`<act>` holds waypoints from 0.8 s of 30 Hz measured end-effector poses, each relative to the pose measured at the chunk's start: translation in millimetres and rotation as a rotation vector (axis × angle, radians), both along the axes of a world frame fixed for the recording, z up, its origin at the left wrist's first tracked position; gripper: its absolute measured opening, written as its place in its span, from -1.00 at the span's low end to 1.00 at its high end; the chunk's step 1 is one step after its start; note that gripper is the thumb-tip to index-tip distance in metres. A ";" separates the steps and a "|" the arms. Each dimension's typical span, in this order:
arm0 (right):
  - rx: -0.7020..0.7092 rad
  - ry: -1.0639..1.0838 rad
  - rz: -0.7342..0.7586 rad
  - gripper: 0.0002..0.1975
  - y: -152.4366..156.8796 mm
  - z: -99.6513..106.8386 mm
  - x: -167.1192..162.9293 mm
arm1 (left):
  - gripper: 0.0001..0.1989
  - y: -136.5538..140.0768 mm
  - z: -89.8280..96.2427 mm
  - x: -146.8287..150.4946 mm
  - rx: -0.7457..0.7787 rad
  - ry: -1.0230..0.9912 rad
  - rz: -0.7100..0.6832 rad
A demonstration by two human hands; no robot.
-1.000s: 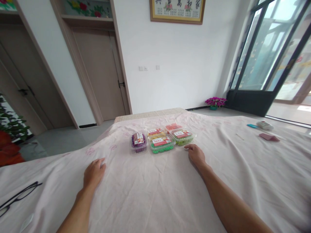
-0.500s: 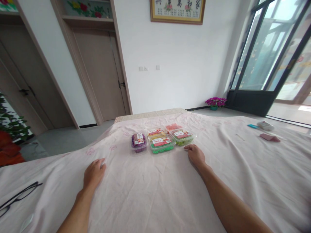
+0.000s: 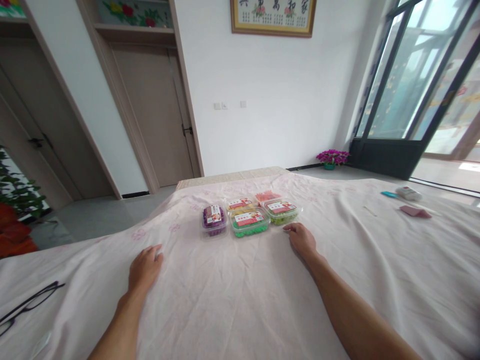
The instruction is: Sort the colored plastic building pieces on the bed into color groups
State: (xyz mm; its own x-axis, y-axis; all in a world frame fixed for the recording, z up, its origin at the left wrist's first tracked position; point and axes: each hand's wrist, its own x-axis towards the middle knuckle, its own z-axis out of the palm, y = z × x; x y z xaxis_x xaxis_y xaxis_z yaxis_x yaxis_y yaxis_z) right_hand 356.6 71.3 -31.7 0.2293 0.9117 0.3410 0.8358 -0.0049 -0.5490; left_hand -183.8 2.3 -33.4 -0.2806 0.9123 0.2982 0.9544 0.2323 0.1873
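Observation:
My left hand [image 3: 145,267] rests on the pale pink cloth [image 3: 221,305], fingers loosely apart, holding nothing. My right hand [image 3: 301,238] lies on the cloth with its index finger out, also holding nothing; its fingertips are just short of a clear plastic box of light green pieces [image 3: 282,215]. Beside that box stand a box of green pieces [image 3: 250,227] and a box of purple pieces [image 3: 214,220]. Behind them are a box of yellow pieces [image 3: 240,204] and one of pink pieces [image 3: 268,195], partly hidden. Most of the lids carry labels.
Black-framed glasses [image 3: 33,302] lie at the left. On the right are a white packet [image 3: 408,194], a blue item [image 3: 390,194], a folded pink piece [image 3: 415,212] and a thin stick [image 3: 370,211]. A flower pot [image 3: 330,166] stands on the floor beyond.

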 end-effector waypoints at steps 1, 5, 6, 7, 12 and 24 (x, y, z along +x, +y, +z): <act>-0.001 -0.001 0.001 -0.63 0.1 0.0 0.0 | -0.54 -0.2 0.2 0.3 0.001 0.000 0.000; -0.009 -0.006 -0.001 -0.62 -0.4 0.5 -0.4 | -0.53 -0.5 0.2 0.4 -0.004 0.005 -0.001; -0.010 -0.004 -0.002 -0.63 -0.6 0.6 -0.5 | -0.53 -0.4 0.1 0.1 -0.004 0.007 -0.004; -0.010 -0.001 -0.001 -0.63 -0.6 0.6 -0.6 | -0.53 -0.3 0.0 -0.1 -0.005 0.010 -0.006; -0.004 0.012 0.008 -0.64 0.1 -0.4 0.0 | -0.54 -0.3 1.5 0.9 -0.005 0.024 0.002; -0.002 0.002 0.000 -0.64 -1.1 0.7 -0.8 | -0.53 0.2 1.8 0.9 -0.024 0.002 0.006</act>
